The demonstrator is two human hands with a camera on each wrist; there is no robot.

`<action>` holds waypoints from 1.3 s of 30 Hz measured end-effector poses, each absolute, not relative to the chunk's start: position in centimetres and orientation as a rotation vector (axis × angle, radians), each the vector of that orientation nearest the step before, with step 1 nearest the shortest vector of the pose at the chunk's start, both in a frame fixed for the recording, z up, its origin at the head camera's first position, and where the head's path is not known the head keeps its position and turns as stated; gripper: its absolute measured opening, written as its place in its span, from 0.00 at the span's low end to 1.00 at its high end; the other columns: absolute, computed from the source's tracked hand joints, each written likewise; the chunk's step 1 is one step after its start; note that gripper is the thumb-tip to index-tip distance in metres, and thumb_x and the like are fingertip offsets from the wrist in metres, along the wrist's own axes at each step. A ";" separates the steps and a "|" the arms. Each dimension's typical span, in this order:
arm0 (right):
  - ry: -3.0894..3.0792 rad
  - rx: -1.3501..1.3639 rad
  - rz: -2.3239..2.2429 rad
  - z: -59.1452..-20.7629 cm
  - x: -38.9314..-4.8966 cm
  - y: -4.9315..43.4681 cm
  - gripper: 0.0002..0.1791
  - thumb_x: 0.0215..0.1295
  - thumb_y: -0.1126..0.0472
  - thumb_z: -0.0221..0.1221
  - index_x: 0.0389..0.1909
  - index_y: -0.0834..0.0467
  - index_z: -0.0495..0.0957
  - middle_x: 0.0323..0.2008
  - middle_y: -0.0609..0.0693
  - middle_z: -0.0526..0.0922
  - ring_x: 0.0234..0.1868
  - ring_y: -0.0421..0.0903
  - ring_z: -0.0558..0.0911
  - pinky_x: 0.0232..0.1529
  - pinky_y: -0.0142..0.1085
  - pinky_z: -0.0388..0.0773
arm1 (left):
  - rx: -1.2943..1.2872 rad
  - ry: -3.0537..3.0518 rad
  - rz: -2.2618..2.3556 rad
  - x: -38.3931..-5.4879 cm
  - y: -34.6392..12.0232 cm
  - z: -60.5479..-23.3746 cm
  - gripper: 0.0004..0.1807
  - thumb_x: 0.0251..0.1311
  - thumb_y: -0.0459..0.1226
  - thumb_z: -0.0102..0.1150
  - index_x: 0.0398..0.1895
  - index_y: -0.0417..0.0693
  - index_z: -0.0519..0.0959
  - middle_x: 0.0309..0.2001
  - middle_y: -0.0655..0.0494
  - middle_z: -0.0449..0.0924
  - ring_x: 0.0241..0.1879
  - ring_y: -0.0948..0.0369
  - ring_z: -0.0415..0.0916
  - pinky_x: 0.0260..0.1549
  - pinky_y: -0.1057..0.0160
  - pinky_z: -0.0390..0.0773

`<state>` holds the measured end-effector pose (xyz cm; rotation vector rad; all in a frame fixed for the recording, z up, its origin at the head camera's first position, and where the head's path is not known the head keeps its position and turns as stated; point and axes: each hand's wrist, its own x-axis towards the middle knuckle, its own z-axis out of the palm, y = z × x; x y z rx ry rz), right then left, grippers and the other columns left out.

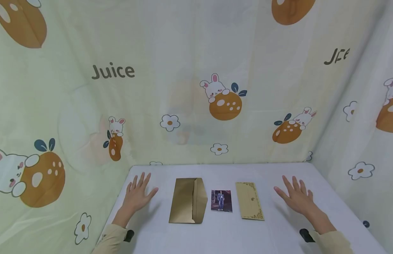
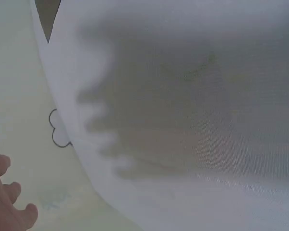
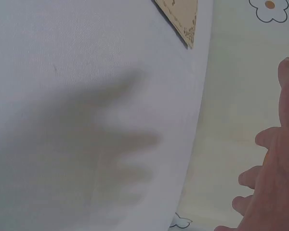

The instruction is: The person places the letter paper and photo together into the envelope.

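My left hand (image 1: 136, 197) hovers over the left side of the table with its fingers spread, holding nothing. To its right lies a gold envelope (image 1: 183, 201) with its pointed flap unfolded to the right. A small photo (image 1: 221, 201) of a standing person in blue lies in the middle. Beside it is a cream card (image 1: 249, 201) with ornate gold edging, slightly slanted. My right hand (image 1: 298, 197), also spread and holding nothing, is above the table to the right of that card. In the right wrist view, one corner of the card (image 3: 183, 21) shows at the top.
A white cloth covers the table (image 1: 215, 240). Behind and along both sides hangs a pale curtain (image 1: 171, 88) printed with rabbits, oranges and flowers. Each hand casts a soft shadow on the cloth. Dark bands sit near both cuffs.
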<state>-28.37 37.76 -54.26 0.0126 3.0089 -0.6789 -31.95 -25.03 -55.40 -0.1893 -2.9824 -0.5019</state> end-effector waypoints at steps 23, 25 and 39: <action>3.075 -0.084 -0.677 -54.5 -29.8 32.0 0.49 0.73 0.30 0.43 0.79 0.60 0.44 0.76 0.77 0.37 0.74 0.80 0.35 0.63 0.79 0.33 | -0.241 -2.939 -0.552 -32.5 -21.7 -56.0 0.47 0.66 0.67 0.47 0.81 0.56 0.51 0.82 0.45 0.43 0.80 0.40 0.37 0.73 0.33 0.41; 3.080 -0.104 -0.679 -54.6 -29.8 31.5 0.49 0.73 0.30 0.44 0.79 0.61 0.45 0.76 0.77 0.38 0.74 0.80 0.35 0.63 0.79 0.34 | -0.251 -2.926 -0.554 -32.4 -21.2 -56.2 0.47 0.66 0.67 0.47 0.81 0.56 0.52 0.81 0.45 0.45 0.80 0.40 0.38 0.73 0.33 0.42; 3.086 -0.215 -0.786 -55.0 -30.1 27.7 0.46 0.74 0.33 0.45 0.79 0.59 0.48 0.77 0.75 0.38 0.75 0.79 0.36 0.62 0.80 0.33 | -0.334 -2.893 -0.642 -31.4 -17.9 -56.3 0.44 0.67 0.62 0.52 0.80 0.54 0.54 0.81 0.43 0.47 0.79 0.38 0.40 0.73 0.34 0.44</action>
